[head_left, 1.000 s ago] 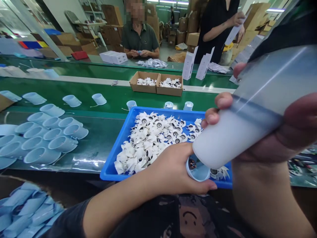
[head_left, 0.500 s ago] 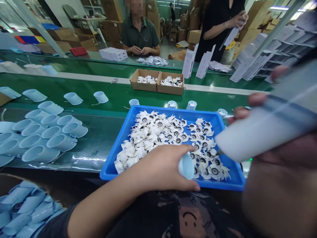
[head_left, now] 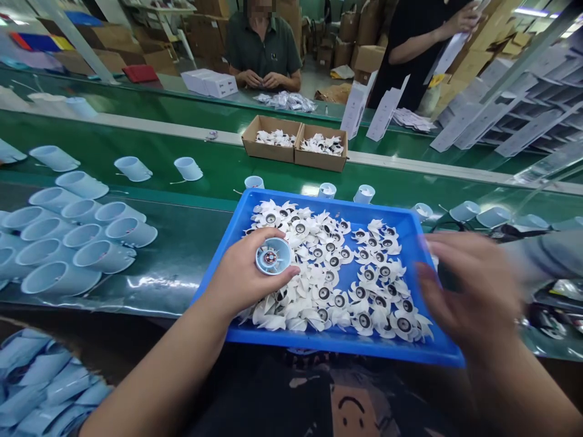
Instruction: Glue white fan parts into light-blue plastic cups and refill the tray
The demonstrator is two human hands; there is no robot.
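My left hand (head_left: 248,267) holds a light blue round housing (head_left: 274,256) over the left part of a blue tray (head_left: 346,347). The housing's open end faces up and shows a reddish round part in its middle. White fan blades (head_left: 314,243) with dark hubs lie in the tray, piled on the left and more spread out on the right. At the tray's right edge is my right hand (head_left: 473,291), smeared by motion. Its fingers point left over the rim, and whether anything is in them is too blurred to tell. A blurred pale bottle-like object (head_left: 546,255) is just behind it.
Blue housings (head_left: 91,224) stand grouped at the left; more fill a container (head_left: 45,382) at the lower left. Others line the green belt (head_left: 218,164). Two cartons (head_left: 321,158) of white fans sit beyond the tray. Two people are across the line near white boxes (head_left: 209,84).
My left hand has moved left and up, turning the housing's open end into view. My right hand has come down to the tray's right edge, and the large pale object has moved away from the camera.
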